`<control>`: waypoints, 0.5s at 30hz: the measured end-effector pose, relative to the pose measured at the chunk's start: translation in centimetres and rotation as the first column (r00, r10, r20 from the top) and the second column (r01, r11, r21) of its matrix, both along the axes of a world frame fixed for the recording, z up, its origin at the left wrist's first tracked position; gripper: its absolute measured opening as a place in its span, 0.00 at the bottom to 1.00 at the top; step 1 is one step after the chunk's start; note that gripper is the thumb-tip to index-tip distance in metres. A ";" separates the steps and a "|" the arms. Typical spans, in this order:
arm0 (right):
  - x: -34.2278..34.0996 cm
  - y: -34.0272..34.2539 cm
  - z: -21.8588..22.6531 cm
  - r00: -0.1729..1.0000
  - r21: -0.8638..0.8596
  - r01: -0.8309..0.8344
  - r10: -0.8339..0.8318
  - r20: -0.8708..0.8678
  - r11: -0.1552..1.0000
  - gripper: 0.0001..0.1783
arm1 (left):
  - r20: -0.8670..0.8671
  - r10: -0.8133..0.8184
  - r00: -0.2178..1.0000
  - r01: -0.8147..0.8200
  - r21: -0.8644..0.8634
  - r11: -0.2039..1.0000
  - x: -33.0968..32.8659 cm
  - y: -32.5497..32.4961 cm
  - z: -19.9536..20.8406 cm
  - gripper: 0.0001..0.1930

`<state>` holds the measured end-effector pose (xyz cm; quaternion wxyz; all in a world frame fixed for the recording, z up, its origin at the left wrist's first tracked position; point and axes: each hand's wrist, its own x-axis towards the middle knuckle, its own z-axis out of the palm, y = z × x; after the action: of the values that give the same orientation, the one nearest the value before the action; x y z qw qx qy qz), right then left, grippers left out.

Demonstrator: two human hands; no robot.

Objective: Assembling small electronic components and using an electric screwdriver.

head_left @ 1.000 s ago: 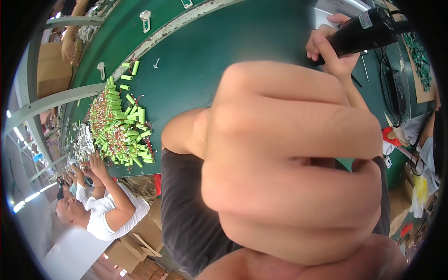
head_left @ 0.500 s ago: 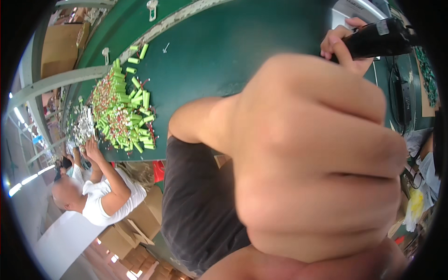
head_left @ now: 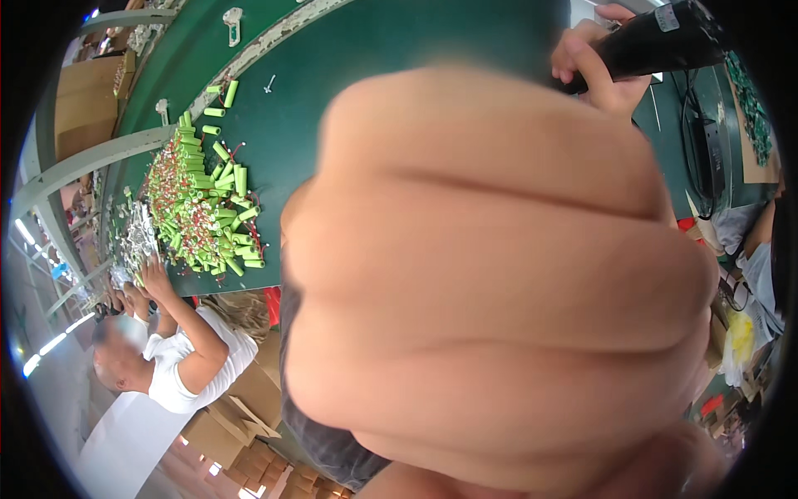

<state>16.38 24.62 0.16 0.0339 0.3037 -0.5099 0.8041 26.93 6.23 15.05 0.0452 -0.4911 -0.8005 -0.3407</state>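
Note:
My left hand (head_left: 499, 274) is closed in a fist right before the camera, knuckles and finger folds blurred, filling the middle of the head view. Whatever it may hold is hidden. Behind it, a bit of my dark sleeve (head_left: 312, 416) shows at the lower left. At the upper right, my right hand (head_left: 594, 62) wraps its fingers round a black, thick-bodied tool (head_left: 657, 41) bearing a pale label; its exact kind cannot be made out. The fist covers my right forearm.
Green cylindrical battery cells (head_left: 199, 200) with red wires lie heaped at the left of the green table (head_left: 307, 108). Beyond sits a co-worker in a white shirt (head_left: 220, 349), hands at a pile of pale parts (head_left: 137, 237). A black adapter-like box (head_left: 708, 162) with cables lies at right.
My left fist has come closer and spread leftward in the picture, now hiding most of its forearm. The surroundings shift slightly left; my right hand still grips the black tool, a little higher in view.

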 end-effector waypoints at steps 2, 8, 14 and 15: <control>0.5 -0.5 0.8 0.997 0.006 0.038 -0.038 0.066 0.999 0.27 | 0.005 0.008 1.000 -0.008 0.016 1.000 0.3 -0.2 -0.5 0.06; 1.4 -1.2 2.5 0.972 0.036 0.148 -0.152 0.178 0.988 0.29 | -0.016 -0.016 1.000 0.016 0.048 0.999 0.2 0.3 -1.1 0.05; 1.5 -1.0 2.5 0.972 0.028 0.108 -0.112 0.207 0.994 0.28 | -0.098 -0.088 0.991 0.090 0.024 0.996 -1.1 1.5 -0.1 0.05; 1.6 -0.8 2.5 0.972 0.023 0.095 -0.097 0.214 0.995 0.28 | -0.114 -0.104 0.988 0.106 0.018 0.994 -1.3 1.8 0.1 0.05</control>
<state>17.95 23.84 2.69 0.0156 0.1903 -0.5297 0.8264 25.63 8.04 15.16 0.0782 -0.5504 -0.7655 -0.3240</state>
